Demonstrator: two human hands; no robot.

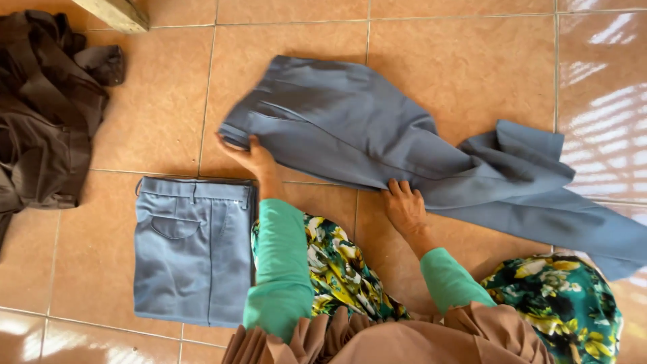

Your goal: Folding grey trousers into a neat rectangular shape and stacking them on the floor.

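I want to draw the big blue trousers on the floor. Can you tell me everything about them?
The trousers are plain grey-blue, of smooth woven-looking cloth. They lie spread and rumpled on the orange floor tiles, waistband to the left, legs trailing right with creased folds. The left hand grips the waistband edge; the right hand presses on the lower edge near the middle.
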